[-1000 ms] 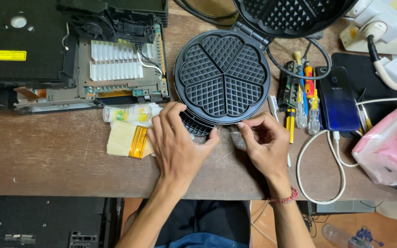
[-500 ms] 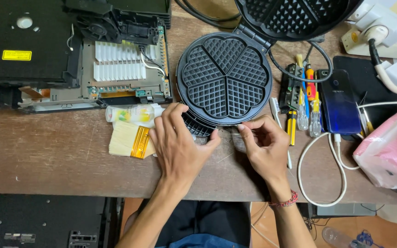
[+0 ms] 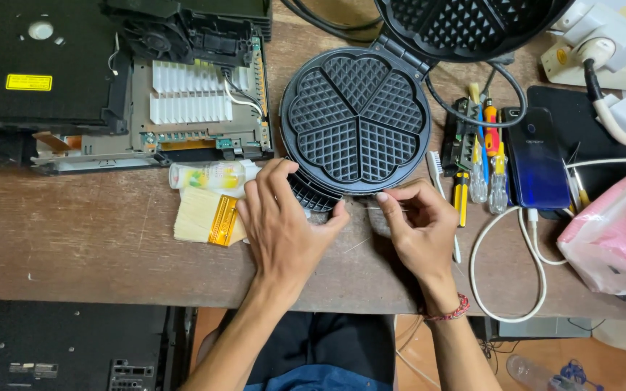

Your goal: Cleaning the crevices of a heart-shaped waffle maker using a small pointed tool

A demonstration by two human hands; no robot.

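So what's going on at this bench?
A person works at the near edge of an open black waffle iron on a wooden table. The left hand rests against its front rim; the right hand pinches something thin there, too small to identify. Screwdrivers, a phone and a brush lie around.

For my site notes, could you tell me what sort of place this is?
Probably an electronics repair bench: an opened device with a bare white heatsink, coloured-handled screwdrivers, and an open black heart-patterned waffle iron on a worn wooden table.
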